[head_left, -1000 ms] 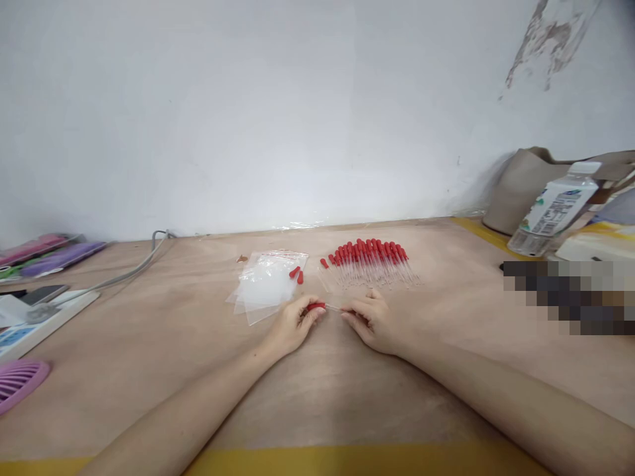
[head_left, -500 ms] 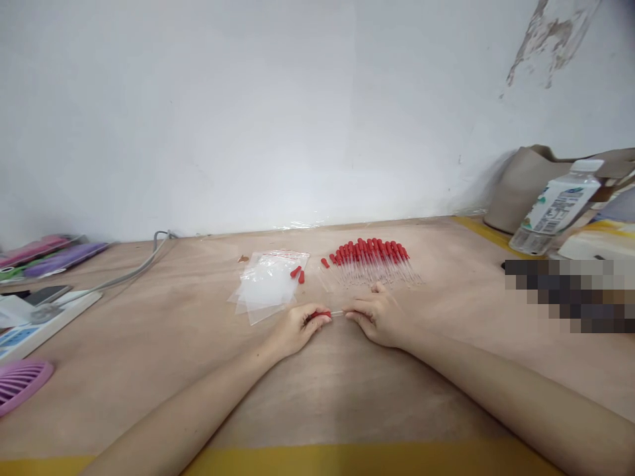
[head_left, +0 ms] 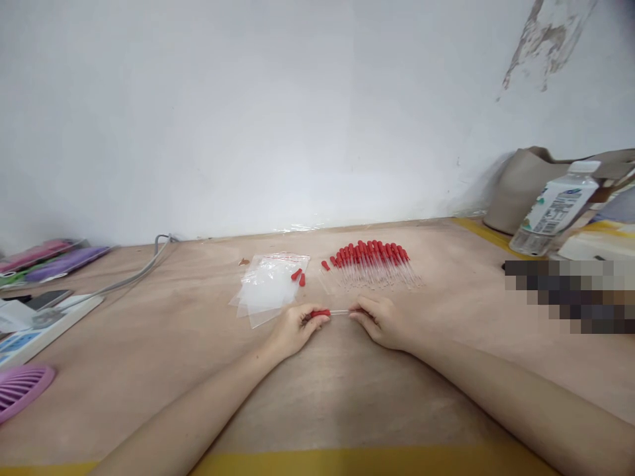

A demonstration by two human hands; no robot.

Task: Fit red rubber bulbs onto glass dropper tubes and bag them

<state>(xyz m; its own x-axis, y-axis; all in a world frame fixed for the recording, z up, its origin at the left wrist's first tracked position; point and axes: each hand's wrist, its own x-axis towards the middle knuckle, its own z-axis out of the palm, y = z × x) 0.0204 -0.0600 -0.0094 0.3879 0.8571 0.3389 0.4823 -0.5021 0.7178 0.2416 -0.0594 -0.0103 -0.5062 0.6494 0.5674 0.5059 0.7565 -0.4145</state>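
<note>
My left hand (head_left: 297, 326) is closed round a red rubber dropper bulb (head_left: 321, 313). From the bulb's right end a thin clear dropper tube (head_left: 340, 312) runs across to my right hand (head_left: 381, 321), whose thumb and fingers pinch its far part. The tube's right end is hidden in those fingers. Just beyond my hands lies a fanned row of red-topped droppers (head_left: 370, 254), their clear tubes pointing toward me. Two loose red bulbs (head_left: 296, 274) rest at the right edge of some clear plastic bags (head_left: 265, 287). A few bare clear tubes (head_left: 326, 283) lie left of the row.
At the right stand a plastic bottle (head_left: 555, 206) and a grey-brown bag (head_left: 510, 188). On the left are a power strip (head_left: 54, 330) with a grey cable (head_left: 133, 281), a phone (head_left: 49, 299), a pink slotted object (head_left: 24, 391) and purple and pink packets (head_left: 69, 262).
My right hand has slid a little to the right along the tube, so more clear tube shows between my hands. Its raised fingers have folded in. My left hand keeps the bulb.
</note>
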